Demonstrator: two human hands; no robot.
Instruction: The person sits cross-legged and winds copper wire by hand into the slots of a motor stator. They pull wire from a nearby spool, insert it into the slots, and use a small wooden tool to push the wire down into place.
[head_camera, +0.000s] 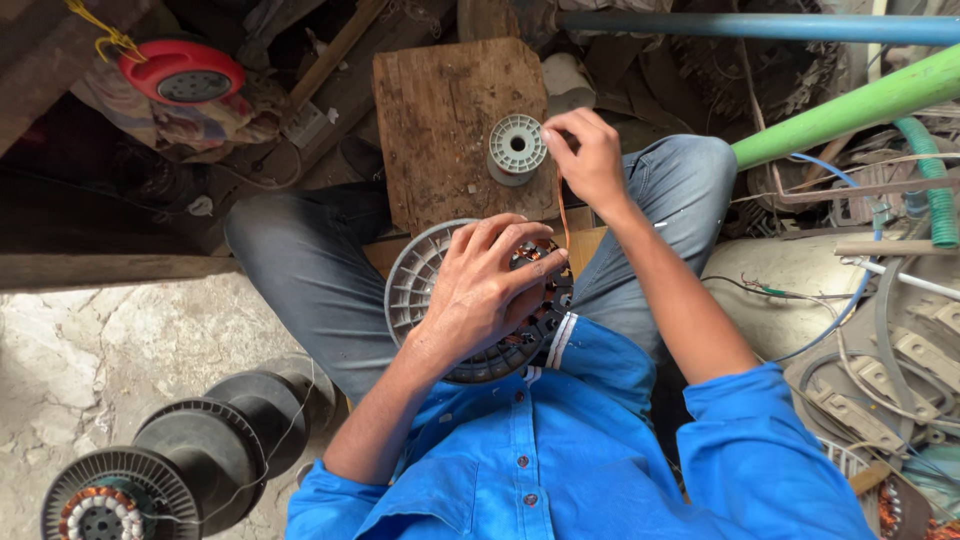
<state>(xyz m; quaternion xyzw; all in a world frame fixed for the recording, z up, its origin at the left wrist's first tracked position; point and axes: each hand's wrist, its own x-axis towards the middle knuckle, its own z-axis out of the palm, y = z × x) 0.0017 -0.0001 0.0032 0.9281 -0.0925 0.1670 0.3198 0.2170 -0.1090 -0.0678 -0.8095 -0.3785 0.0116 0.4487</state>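
A round grey fan motor stator (420, 275) with copper windings rests on my lap, between my knees. My left hand (485, 290) lies spread over its top and holds it steady. My right hand (585, 160) is raised above it, its fingers pinched on a thin copper wire (562, 215) that runs straight down to the stator's slots. A small grey plastic spool (516, 148) stands on a worn wooden board (440, 110) just left of my right hand.
Black spools (235, 440) and a second wound stator (100, 505) lie on the concrete floor at lower left. A red round fitting (182, 72) sits at upper left. A green pipe (850, 110), a blue pipe (760, 25), loose wires and metal scrap crowd the right.
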